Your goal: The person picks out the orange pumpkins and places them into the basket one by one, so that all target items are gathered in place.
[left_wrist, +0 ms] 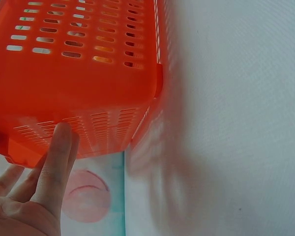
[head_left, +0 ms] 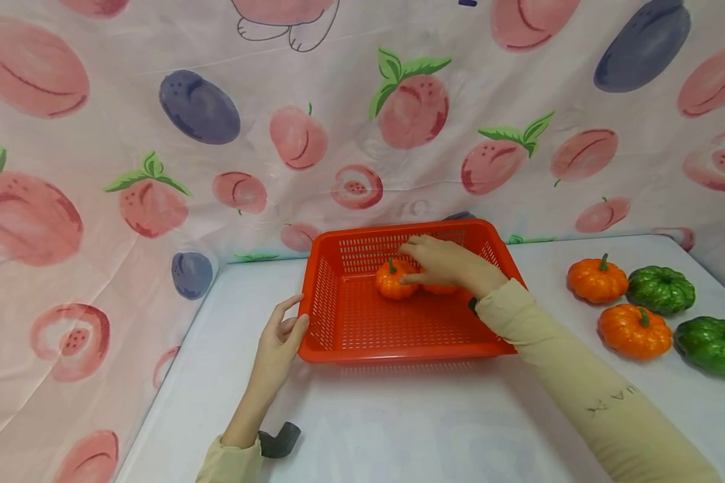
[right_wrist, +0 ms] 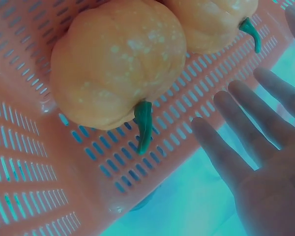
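Observation:
Two small orange pumpkins with green stems lie inside a red perforated plastic basket (head_left: 393,352). The left pumpkin (head_left: 394,280) shows well in the head view; the other pumpkin (head_left: 441,289) is mostly hidden under my right hand (head_left: 441,260). That hand hangs over the basket, and the right wrist view shows its fingers (right_wrist: 226,150) extended and spread, apart from the nearer pumpkin (right_wrist: 119,64). My left hand (head_left: 280,339) is at the basket's left end. Its fingers (left_wrist: 56,157) lie fairly straight against the outer side in the left wrist view.
On the white table (head_left: 387,422), right of the basket, are two orange pumpkins (head_left: 597,279) (head_left: 634,332) and two green pumpkins (head_left: 661,290) (head_left: 714,345). A fruit-print cloth (head_left: 350,80) hangs right behind the basket. A dark curved object (head_left: 280,439) shows beside the left wrist.

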The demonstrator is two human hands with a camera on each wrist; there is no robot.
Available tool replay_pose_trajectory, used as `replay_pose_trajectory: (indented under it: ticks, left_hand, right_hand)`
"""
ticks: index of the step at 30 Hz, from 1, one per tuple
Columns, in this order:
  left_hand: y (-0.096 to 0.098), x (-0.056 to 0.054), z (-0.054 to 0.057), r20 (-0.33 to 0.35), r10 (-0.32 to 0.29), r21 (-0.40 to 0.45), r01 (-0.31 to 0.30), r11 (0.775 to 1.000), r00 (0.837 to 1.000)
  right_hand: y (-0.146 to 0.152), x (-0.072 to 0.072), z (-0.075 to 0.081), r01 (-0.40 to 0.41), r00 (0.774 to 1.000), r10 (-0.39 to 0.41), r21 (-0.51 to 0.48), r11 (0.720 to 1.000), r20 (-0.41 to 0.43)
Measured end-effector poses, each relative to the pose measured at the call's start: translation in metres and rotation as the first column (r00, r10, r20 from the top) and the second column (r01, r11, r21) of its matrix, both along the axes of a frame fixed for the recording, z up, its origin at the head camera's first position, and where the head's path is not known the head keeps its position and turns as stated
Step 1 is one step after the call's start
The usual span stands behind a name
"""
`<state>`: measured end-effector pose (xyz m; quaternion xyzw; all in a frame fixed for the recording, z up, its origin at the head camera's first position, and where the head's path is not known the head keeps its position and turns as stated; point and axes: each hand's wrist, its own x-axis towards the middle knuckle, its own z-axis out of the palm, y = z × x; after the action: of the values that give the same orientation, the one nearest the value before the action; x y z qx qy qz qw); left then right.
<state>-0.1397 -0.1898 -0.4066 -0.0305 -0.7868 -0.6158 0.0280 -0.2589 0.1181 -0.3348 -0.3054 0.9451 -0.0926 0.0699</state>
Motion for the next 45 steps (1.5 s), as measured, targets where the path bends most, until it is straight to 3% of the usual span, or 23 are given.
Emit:
replay_pose_trajectory:
  ticks: [24,32,45]
  left_hand:
    - [0.000,0.000,0.000,-0.002,-0.005,0.003,0.005,1.000,1.000]
    - [0.000,0.000,0.000,-0.006,-0.010,0.013,0.010,1.000,1.000]
    - [0.000,0.001,0.000,-0.008,-0.008,0.006,0.008,1.000,1.000]
  right_hand:
    - [0.018,0.022,0.016,-0.021,0.995,0.016,-0.046,0.999,-0.103]
    - [0.026,0.031,0.020,-0.036,0.983,0.031,-0.025,0.999,-0.180]
    - [0.039,0.044,0.023,-0.041,0.982,0.024,-0.090,0.995,-0.187]
